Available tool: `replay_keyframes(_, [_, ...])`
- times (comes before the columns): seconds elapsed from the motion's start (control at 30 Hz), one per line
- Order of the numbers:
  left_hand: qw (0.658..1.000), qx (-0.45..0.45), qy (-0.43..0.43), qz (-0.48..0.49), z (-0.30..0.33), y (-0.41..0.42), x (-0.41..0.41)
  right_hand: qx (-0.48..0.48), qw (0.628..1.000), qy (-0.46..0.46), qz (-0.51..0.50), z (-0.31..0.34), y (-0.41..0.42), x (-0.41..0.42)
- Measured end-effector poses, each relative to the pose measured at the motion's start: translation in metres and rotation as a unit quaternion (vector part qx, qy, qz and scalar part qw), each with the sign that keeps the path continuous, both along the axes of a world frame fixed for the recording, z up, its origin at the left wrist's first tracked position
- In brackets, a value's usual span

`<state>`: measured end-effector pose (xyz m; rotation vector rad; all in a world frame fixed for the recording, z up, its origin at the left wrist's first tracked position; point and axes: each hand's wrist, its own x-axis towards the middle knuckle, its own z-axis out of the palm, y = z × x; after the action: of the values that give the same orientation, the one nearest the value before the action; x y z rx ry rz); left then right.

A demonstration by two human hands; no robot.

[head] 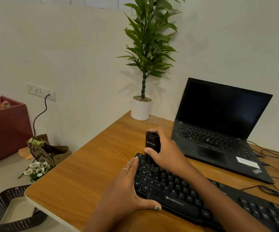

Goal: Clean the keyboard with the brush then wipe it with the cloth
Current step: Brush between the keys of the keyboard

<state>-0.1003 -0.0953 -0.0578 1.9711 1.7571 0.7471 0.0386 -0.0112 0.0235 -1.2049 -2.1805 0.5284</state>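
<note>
While your left hand (127,186) lies flat, fingers straight, against the near left end of the keyboard (177,193), you keep that light plastic board from sliding on the smooth desk (78,173). Press on its frame, not the keys, which give and can pop off. Further on, your right hand (165,151) is wrapped around the brush (151,144), a stiff black block standing upright on the far-left keys; hold it mid-body, where the casing looks slick. No cloth is in view.
</note>
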Motion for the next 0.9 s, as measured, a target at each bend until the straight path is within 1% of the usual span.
replay_keyframes(0.03, [1.000,0.000,0.001,0.000,0.000,0.000,0.000,-0.007,1.000,0.012,-0.004,0.006,0.002,0.000])
replay_keyframes(0.1, [1.000,-0.003,0.004,0.002,0.002,0.000,0.000,0.028,0.998,0.049,-0.034,0.008,0.003,-0.002])
replay_keyframes(0.17, [1.000,-0.001,0.004,0.006,0.003,-0.002,0.001,0.057,0.996,0.043,-0.049,-0.002,-0.002,-0.006])
replay_keyframes(0.23, [1.000,0.001,0.001,0.003,0.003,-0.001,0.001,0.036,0.999,0.011,-0.035,-0.009,-0.007,-0.007])
replay_keyframes(0.33, [1.000,0.000,-0.004,0.000,0.000,0.000,-0.001,-0.019,0.999,-0.033,-0.004,0.005,-0.002,-0.004])
replay_keyframes(0.37, [1.000,-0.001,0.003,0.002,0.001,0.000,0.000,-0.019,1.000,-0.023,-0.006,0.009,-0.001,-0.004])
replay_keyframes(0.43, [1.000,-0.008,0.022,0.014,0.004,-0.003,0.001,0.021,0.999,0.015,-0.033,0.006,-0.003,-0.005])
replay_keyframes(0.5, [0.999,-0.019,0.032,0.024,0.008,-0.005,0.003,0.051,0.997,0.032,-0.049,-0.006,-0.013,-0.009])
replay_keyframes(0.57, [0.999,-0.021,0.035,0.025,0.007,-0.004,0.003,0.034,0.999,0.015,-0.037,-0.010,-0.020,-0.010])
replay_keyframes(0.63, [0.999,-0.009,0.030,0.025,0.004,-0.002,0.001,-0.012,1.000,-0.017,-0.012,0.000,-0.015,-0.008])
replay_keyframes(0.67, [0.999,-0.003,0.029,0.024,0.003,-0.002,0.001,-0.025,1.000,-0.015,-0.010,0.006,-0.012,-0.007])
replay_keyframes(0.7, [0.999,-0.001,0.028,0.024,0.003,-0.002,0.001,-0.021,1.000,-0.003,-0.017,0.009,-0.010,-0.007])
replay_keyframes(0.8, [0.999,-0.010,0.026,0.027,0.008,-0.004,0.002,0.044,0.997,0.030,-0.050,-0.004,-0.017,-0.014])
replay_keyframes(0.83, [0.999,-0.017,0.026,0.027,0.010,-0.005,0.003,0.050,0.997,0.033,-0.049,-0.009,-0.020,-0.016])
replay_keyframes(0.9, [0.999,-0.022,0.025,0.024,0.010,-0.005,0.003,0.020,0.999,0.015,-0.025,-0.008,-0.022,-0.015])
